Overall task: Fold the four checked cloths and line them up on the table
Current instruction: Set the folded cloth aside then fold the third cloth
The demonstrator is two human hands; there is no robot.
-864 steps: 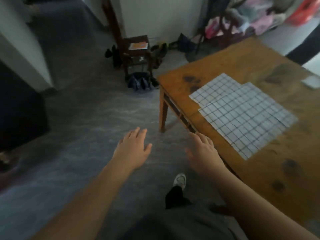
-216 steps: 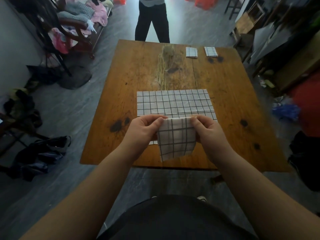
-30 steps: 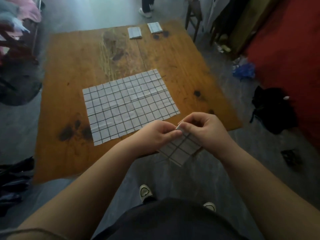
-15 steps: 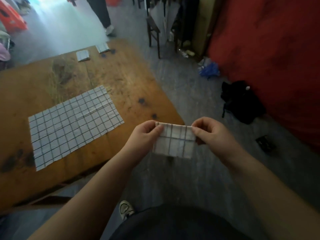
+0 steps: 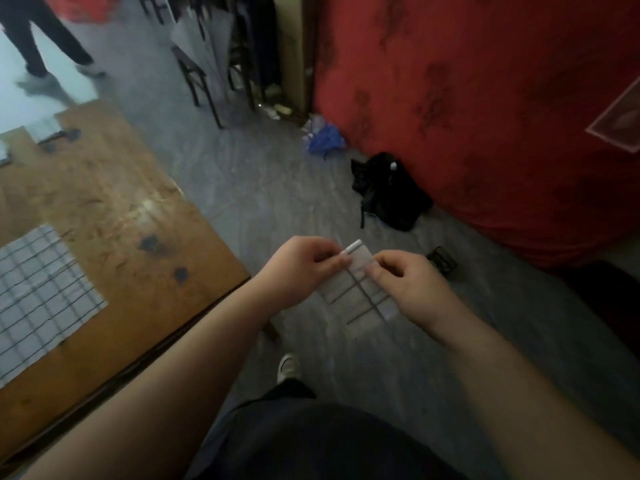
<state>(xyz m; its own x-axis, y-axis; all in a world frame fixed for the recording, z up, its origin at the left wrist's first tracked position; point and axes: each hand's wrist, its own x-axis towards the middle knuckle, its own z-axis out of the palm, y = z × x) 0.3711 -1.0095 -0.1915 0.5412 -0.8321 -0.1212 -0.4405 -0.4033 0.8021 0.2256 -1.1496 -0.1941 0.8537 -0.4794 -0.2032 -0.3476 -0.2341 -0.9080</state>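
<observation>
I hold a small folded checked cloth [image 5: 358, 292] in the air over the floor, right of the table's corner. My left hand [image 5: 301, 268] pinches its upper left edge and my right hand [image 5: 405, 282] pinches its upper right edge. An unfolded checked cloth [image 5: 38, 296] lies flat on the wooden table [image 5: 138, 216] at the left edge of view. One folded cloth [image 5: 43, 129] sits at the table's far end, and a second one [image 5: 2, 152] is cut off by the frame's left edge.
A red covered surface [image 5: 485, 116] fills the right side. A black bag [image 5: 391, 192] and a blue bundle [image 5: 323, 140] lie on the grey floor. Dark chair legs [image 5: 204, 81] stand beyond the table. Another person's legs [image 5: 45, 46] are at the top left.
My view has swung further right, so the table has slid to the left edge. The cloth in my hands has turned from level to slanted, and my hands have come closer together.
</observation>
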